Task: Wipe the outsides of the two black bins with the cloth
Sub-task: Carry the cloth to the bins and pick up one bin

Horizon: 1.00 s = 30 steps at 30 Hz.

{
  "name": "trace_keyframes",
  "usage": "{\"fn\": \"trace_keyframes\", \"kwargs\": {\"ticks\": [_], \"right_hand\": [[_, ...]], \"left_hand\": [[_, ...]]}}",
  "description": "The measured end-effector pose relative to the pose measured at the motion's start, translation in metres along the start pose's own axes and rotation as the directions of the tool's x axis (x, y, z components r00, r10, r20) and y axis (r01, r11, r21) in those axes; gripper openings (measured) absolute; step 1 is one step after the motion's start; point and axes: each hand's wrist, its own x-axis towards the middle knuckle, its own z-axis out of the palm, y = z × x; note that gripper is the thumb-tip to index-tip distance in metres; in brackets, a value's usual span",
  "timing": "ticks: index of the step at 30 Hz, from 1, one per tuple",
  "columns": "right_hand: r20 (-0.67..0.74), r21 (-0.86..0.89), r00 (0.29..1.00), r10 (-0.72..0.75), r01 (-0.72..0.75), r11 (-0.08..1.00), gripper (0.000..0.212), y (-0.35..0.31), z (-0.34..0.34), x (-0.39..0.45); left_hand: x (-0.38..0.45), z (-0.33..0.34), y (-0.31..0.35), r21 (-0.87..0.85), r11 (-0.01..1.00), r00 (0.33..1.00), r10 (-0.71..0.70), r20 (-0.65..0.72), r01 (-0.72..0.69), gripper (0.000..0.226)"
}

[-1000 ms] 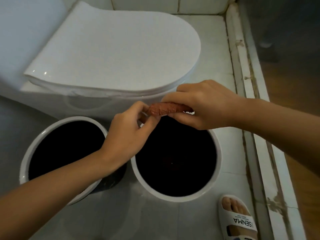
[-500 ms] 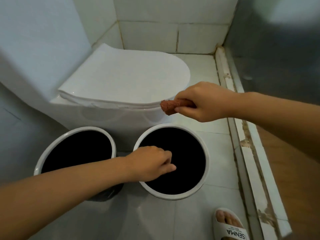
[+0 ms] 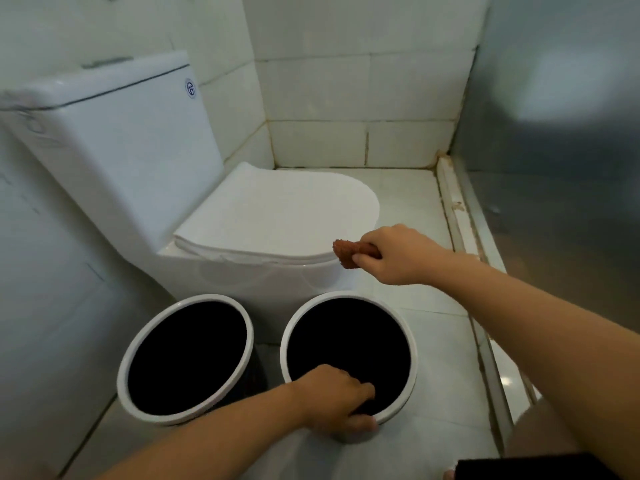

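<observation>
Your left hand (image 3: 337, 400) has dropped from over the right bin's (image 3: 414, 355) mouth to its near rim, fingers hooked inside, thumb outside. Your right hand (image 3: 398, 254) pinches the rolled cloth (image 3: 348, 252) in front of the toilet (image 3: 277, 216). Steady or tilt that bin, unfold the cloth, then wipe its wall. Both it and the left bin (image 3: 121, 379) look dark inside; I cannot tell their contents.

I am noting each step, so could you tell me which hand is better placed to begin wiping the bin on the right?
Probably the right hand: it grips the cloth above and beyond the right bin. The left hand grips that bin's near rim, likely to steady it.
</observation>
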Motion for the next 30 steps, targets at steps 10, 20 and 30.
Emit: {"fn": "trace_keyframes", "kwargs": {"ticks": [10,20,30], "right_hand": [[-0.016,0.032,1.000,0.021,-0.020,0.999,0.034,0.010,-0.003,0.005],[-0.067,0.033,0.994,0.085,-0.083,0.996,0.032,0.033,-0.033,-0.016],[-0.502,0.120,0.860,0.091,-0.035,0.992,0.027,0.012,-0.125,-0.055]], "left_hand": [[0.029,0.002,0.043,0.023,0.959,0.960,-0.281,0.006,0.281,0.030],[-0.011,-0.052,0.048,0.328,0.914,0.958,-0.165,-0.234,0.238,0.029],[-0.126,-0.228,0.069,-0.128,0.961,0.909,-0.272,-0.315,0.243,0.026]]}}
